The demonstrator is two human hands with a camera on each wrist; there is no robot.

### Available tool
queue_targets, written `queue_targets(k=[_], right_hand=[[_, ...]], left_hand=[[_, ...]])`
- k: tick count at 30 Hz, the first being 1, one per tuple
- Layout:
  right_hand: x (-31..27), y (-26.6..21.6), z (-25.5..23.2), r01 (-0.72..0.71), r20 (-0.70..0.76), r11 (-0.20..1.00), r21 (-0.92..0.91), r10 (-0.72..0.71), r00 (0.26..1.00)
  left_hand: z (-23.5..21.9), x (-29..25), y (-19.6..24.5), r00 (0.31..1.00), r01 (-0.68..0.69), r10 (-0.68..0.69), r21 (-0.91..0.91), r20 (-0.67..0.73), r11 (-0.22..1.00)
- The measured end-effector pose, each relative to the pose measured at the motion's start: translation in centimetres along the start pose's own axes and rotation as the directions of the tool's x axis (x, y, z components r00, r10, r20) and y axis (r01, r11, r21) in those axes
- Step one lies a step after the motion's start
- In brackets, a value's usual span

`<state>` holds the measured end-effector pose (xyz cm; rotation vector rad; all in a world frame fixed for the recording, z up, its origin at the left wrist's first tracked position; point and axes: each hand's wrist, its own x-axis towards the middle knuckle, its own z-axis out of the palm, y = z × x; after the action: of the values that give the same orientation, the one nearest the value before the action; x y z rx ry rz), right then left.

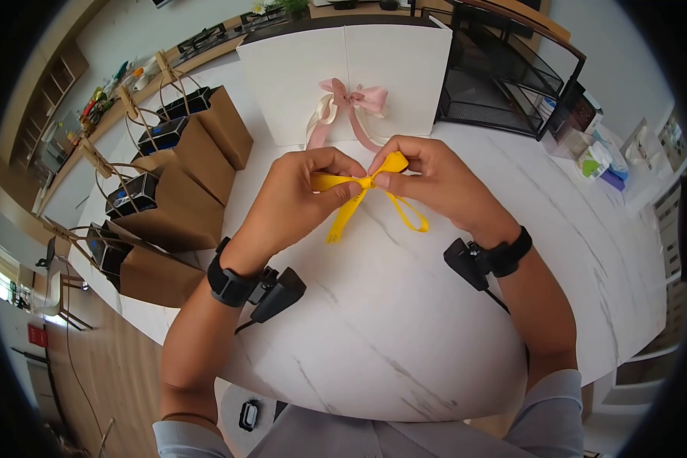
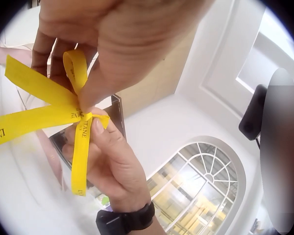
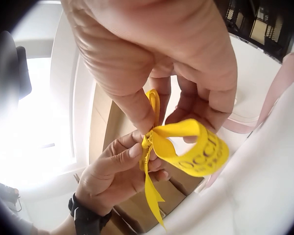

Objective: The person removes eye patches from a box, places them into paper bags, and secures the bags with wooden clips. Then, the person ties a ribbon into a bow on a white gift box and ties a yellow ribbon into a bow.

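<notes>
A yellow ribbon (image 1: pixel 343 219) printed with dark letters is tied in a small bow, held up over the marbled white table (image 1: pixel 313 328). On one side of the knot, my left hand (image 1: pixel 291 192) pinches the ribbon between thumb and fingers. My right hand (image 1: pixel 444 187) pinches a loop on the other side, its thumb right by the knot. In the left wrist view, flat ends of the ribbon (image 2: pixel 39 87) spread out from the knot. The right wrist view shows a wide lettered loop of the ribbon (image 3: pixel 206 162) and a notched tail hanging below.
Several brown paper bags (image 1: pixel 179 210) with dark boxes inside line the table's left side. Behind my hands stands a white box (image 1: pixel 282 84) with a pink bow (image 1: pixel 368 99). A black mesh rack (image 1: pixel 496 111) is at the back right, with small packages (image 1: pixel 599 160) beside it.
</notes>
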<state>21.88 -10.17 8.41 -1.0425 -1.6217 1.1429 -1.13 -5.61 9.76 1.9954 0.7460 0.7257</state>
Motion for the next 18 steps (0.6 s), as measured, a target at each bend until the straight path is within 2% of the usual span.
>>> queue_targets(k=[2,4,5,7,8,10,11,13,14,16,18], right_hand=[[-0.1,-0.3,-0.1,0.005,-0.015,1.0,-0.017,-0.005,1.0],[-0.5,-0.7,0.1,-0.078,-0.02,0.991,0.11,0.081,0.997],[-0.5,-0.6,0.3,-0.078,-0.02,0.991,0.109,0.08,0.997],[-0.3,-0.4,1.0,0.041,-0.098,0.998,0.04,-0.037,0.995],[-0.3,-0.5,1.3,0.042,-0.095,0.998,0.04,-0.038,0.995],[-0.4,-1.0,1.6,0.145,-0.071,0.983,-0.11,-0.154,0.986],[-0.5,-1.2,1.4,0.143,-0.07,0.984,-0.109,-0.151,0.986],[-0.8,-1.6,0.7,0.071,0.083,0.997,-0.018,-0.069,0.994],[-0.9,-1.6,0.3,0.07,0.086,0.997,-0.015,-0.069,0.994],[-1.2,-1.6,-0.7,-0.018,0.161,0.998,0.054,0.009,0.987],[-1.1,-1.0,-1.2,-0.008,0.193,0.997,0.072,-0.006,0.981]], left_hand=[[-0.1,0.0,0.2,1.0,0.022,-0.022,0.026,-0.001,0.999],[0.1,0.0,0.6,0.997,0.046,-0.058,-0.186,-0.057,0.981],[0.3,0.0,0.4,0.997,0.045,-0.057,-0.186,-0.058,0.981],[0.6,0.1,-0.2,0.997,0.081,-0.082,-0.274,0.01,0.958],[0.8,0.0,-0.4,0.997,0.081,-0.082,-0.274,0.007,0.958],[1.0,-0.1,-0.7,0.998,0.036,-0.046,-0.285,-0.03,0.958],[0.9,-0.2,-0.5,0.998,0.038,-0.048,-0.287,-0.03,0.957],[0.2,-0.4,0.3,0.992,0.125,-0.123,-0.243,0.024,0.962],[0.1,-0.5,0.4,0.992,0.128,-0.127,-0.243,0.023,0.962],[-0.1,-0.6,0.5,0.993,0.115,-0.111,-0.175,0.033,0.978],[-0.2,-0.5,0.5,0.995,0.096,-0.092,-0.16,0.034,0.982]])
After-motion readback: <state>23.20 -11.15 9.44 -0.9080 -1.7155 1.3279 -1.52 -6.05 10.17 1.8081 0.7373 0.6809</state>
